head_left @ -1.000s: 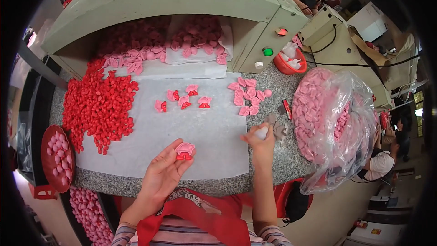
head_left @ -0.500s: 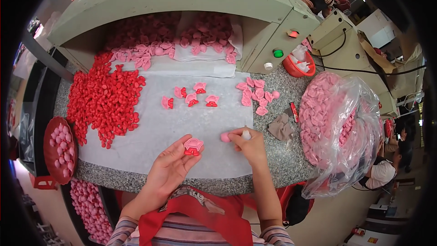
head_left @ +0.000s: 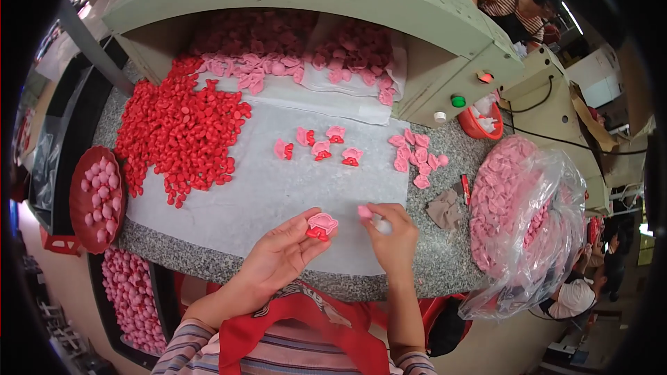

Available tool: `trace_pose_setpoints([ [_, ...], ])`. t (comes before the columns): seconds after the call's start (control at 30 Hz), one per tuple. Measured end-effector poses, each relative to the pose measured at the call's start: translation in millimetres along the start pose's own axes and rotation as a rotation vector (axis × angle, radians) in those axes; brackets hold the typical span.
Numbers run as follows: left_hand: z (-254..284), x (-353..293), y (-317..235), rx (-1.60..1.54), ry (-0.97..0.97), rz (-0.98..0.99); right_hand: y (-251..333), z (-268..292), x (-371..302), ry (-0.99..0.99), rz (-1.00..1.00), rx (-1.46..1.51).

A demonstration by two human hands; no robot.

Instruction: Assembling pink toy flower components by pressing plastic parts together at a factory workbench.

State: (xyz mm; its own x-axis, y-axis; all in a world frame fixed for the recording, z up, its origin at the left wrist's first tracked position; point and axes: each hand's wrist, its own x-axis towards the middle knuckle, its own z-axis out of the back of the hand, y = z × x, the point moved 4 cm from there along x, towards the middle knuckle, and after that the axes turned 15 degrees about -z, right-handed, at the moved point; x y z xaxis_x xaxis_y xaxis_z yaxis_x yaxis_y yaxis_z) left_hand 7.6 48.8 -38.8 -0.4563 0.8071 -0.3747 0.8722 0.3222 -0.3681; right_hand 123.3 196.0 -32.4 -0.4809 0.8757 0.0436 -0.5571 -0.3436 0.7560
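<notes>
Pink-and-red assembled piece sits pinched in our left hand, fingertips clamped on it, pink cap up and red base down, held just above the near edge of the white sheet. Our right hand is just to its right, closed on a small pink part plus a whitish bit we can't make out. The pink part points left toward the piece; the two are near but apart, w/ the right hand closer to the gap.

Containers etc.:
- dark red bowl far left, holding pale pink rounds
- clear bag on the right, full of pink parts
- small red tub by the machine, white stuff inside
- bin of pink parts below the counter, left

Loose red parts heaped at left; four finished pieces mid-sheet; a few pink caps to the right.
</notes>
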Motion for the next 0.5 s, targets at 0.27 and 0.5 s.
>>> trace_pose_setpoints([
  [0.27, -8, -9, 1, 0.06, 0.051, -0.055, 76, 7, -48, 0.018, 0.233, 0.269],
  [0.5, -14, -16, -1, 0.114, 0.056, -0.124, 76, 5, -52, -0.031, 0.269, 0.261],
])
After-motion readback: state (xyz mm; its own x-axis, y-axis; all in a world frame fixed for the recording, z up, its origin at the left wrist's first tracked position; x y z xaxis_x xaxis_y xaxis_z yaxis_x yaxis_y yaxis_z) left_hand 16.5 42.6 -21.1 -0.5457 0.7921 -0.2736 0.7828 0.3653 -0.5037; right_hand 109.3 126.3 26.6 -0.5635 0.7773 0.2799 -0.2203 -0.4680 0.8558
